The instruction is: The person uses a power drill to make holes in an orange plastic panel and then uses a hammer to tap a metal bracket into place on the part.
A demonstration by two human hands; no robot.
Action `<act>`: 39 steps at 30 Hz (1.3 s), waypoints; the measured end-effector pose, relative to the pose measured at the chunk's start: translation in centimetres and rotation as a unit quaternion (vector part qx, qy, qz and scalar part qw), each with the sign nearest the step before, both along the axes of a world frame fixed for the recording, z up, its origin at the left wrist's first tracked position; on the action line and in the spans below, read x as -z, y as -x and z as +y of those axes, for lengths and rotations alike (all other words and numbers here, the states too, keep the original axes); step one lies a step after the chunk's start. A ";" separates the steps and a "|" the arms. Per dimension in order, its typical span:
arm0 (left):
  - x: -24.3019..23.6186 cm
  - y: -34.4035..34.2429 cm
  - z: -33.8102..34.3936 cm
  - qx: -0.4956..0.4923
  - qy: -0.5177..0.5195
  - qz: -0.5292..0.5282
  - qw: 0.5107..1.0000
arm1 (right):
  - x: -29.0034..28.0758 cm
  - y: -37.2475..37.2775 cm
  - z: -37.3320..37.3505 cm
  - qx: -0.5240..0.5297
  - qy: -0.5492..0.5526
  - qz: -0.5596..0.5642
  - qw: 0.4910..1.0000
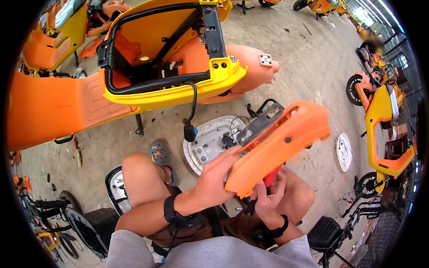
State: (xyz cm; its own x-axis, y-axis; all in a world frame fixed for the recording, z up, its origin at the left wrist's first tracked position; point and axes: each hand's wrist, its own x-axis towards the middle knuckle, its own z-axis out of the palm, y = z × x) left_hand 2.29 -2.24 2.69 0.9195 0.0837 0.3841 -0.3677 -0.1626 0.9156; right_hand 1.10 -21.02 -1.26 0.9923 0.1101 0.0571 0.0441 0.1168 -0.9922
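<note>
My left hand (217, 175) grips the near end of an orange plastic scooter panel (279, 144), holding it tilted up over my knees. A black bracket (260, 123) is fixed along the panel's upper edge. My right hand (268, 198) is under the panel, closed around a red-handled tool (271, 177) whose tip is hidden behind the panel. Both wrists wear black straps. I am crouching, knees bare.
An orange and yellow scooter body (147, 85) with its seat removed stands ahead; a black cable with a plug (189, 131) hangs from it. A white round cover (210, 140) lies on the concrete below the panel, a smaller white plate (343, 151) to the right. More scooters stand at right.
</note>
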 end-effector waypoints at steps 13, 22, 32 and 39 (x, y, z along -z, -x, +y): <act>1.2 -0.4 -0.1 -0.018 0.242 0.267 0.933 | -1.8 -1.2 0.5 0.066 0.019 -0.012 0.998; 0.4 -1.2 1.1 -0.038 0.299 0.302 0.905 | -1.7 -1.6 -0.6 0.101 0.012 -0.030 0.994; -1.1 -1.3 1.0 0.026 0.373 0.376 0.847 | -2.5 -3.5 -1.5 0.168 -0.060 0.041 0.983; -0.4 -1.1 0.6 0.001 0.355 0.307 0.883 | -2.8 -3.4 -1.6 0.157 -0.095 0.080 0.980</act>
